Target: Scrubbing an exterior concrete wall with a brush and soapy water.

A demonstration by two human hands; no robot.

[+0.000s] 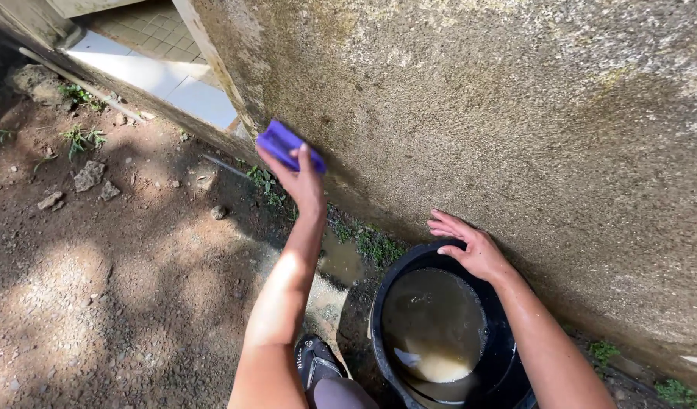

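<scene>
left hand (301,176) pinches a purple brush (286,145) flat against the wall (515,113), centre-left of the frame, so its face meets the grimy surface. right hand (470,246), fingers spread and holding nothing, rests on the rim of the black bucket (507,356) of murky water, lower right, steadying it close by.

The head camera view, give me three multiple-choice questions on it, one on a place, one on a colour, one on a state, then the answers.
1. Where does the right hand rest?
A. on the bucket rim
B. on the shoe
C. on the tiles

2. What colour is the brush in the left hand?
A. green
B. purple
C. red

3. What is the state of the black bucket?
A. empty
B. overturned
C. holds murky water

Answers: 1 A, its fingers lie over the rim by the wall. 2 B, the block is purple. 3 C, brownish water fills it.
</scene>
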